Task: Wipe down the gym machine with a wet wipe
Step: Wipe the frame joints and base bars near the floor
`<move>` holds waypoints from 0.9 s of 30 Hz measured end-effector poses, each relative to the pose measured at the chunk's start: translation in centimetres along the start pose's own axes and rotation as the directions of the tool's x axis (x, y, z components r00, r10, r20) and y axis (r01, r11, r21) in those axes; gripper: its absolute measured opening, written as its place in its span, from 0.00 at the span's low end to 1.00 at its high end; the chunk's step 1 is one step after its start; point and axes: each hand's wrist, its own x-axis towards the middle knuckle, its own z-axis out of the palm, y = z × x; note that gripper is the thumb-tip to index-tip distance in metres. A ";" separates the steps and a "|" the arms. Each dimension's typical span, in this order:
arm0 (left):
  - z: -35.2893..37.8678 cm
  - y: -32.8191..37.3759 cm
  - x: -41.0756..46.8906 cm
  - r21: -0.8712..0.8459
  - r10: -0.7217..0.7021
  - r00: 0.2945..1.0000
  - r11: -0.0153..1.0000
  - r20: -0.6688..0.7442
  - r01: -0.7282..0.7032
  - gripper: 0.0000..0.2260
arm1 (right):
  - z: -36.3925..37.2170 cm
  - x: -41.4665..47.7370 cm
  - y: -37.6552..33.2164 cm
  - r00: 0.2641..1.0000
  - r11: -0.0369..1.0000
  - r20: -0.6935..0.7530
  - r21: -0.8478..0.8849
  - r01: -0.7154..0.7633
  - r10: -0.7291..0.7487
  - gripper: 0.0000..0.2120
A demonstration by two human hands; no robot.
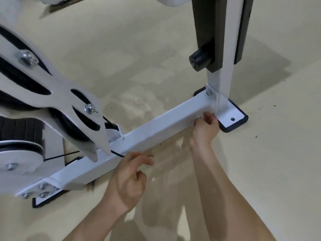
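Base rail (156,124) is stretched lower-left to centre-right; right hand (205,126) grip is curled at its right end, wet wipe (198,117) seemingly pinched, so everything else lies leftward.

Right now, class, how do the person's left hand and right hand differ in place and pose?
The right hand presses on the white beam at its far end, by the foot plate. The left hand hangs beside the beam's middle, off it. The right hand's fingers curl against the beam; the left hand's curl loosely and hold nothing visible. Both are bare and on the beam's near side.
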 end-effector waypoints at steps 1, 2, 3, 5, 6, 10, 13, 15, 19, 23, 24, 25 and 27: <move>-0.1 -0.3 -0.6 -0.020 -0.049 0.999 0.999 -0.010 0.048 0.21 | 0.1 -1.3 0.8 1.000 0.999 0.029 -0.039 0.013 -0.012 0.15; -0.1 -0.7 -1.1 -0.036 -0.099 0.995 0.994 -0.006 0.098 0.20 | 0.2 -2.9 2.5 0.997 0.997 0.081 -0.081 -0.001 0.008 0.14; -0.2 -1.1 -1.5 -0.040 -0.138 0.990 0.990 0.007 0.138 0.20 | 0.3 -4.7 4.3 0.988 0.991 0.147 -0.133 -0.020 0.040 0.13; -0.7 -2.1 -2.1 -0.013 -0.177 0.984 0.984 0.021 0.177 0.20 | 0.4 -8.3 7.6 0.953 0.947 0.275 -0.318 -0.035 0.128 0.09; -1.1 -2.7 -2.3 -0.003 -0.198 0.980 0.980 0.011 0.199 0.21 | 0.6 -9.6 8.9 0.941 0.920 0.307 -0.391 -0.012 0.142 0.07; -2.7 -4.3 -3.2 -0.013 -0.298 0.954 0.954 -0.009 0.298 0.23 | 0.7 -12.5 9.3 0.902 0.863 0.425 -0.480 0.159 0.071 0.08; -3.0 -5.1 -3.5 -0.048 -0.346 0.938 0.937 -0.005 0.345 0.22 | 0.2 -11.7 8.6 0.796 0.726 0.604 -0.531 0.436 -0.036 0.09; -3.1 -5.2 -3.6 -0.087 -0.367 0.930 0.927 0.005 0.366 0.22 | -0.1 -10.9 7.6 0.781 0.756 0.613 -0.452 0.474 -0.123 0.12; -3.7 -5.4 -3.9 -0.132 -0.392 0.919 0.911 0.024 0.392 0.20 | 0.4 -8.1 6.7 0.966 0.911 0.228 -0.361 0.199 -0.121 0.08; -4.4 -5.6 -4.3 -0.205 -0.473 0.880 0.859 0.034 0.469 0.19 | 0.8 -11.4 9.1 0.781 0.769 0.625 -0.499 0.400 -0.001 0.10; -4.5 -5.6 -4.4 -0.224 -0.488 0.872 0.846 0.038 0.484 0.19 | 0.6 -11.7 9.4 0.769 0.755 0.640 -0.506 0.418 0.003 0.09; -4.6 -5.5 -4.5 -0.238 -0.500 0.865 0.836 0.043 0.495 0.19 | 0.6 -11.4 9.1 0.819 0.758 0.574 -0.532 0.376 -0.004 0.09; -5.1 -5.5 -4.9 -0.281 -0.517 0.855 0.816 0.039 0.505 0.19 | -0.1 -9.9 8.1 0.926 0.784 0.372 -0.556 0.278 -0.064 0.10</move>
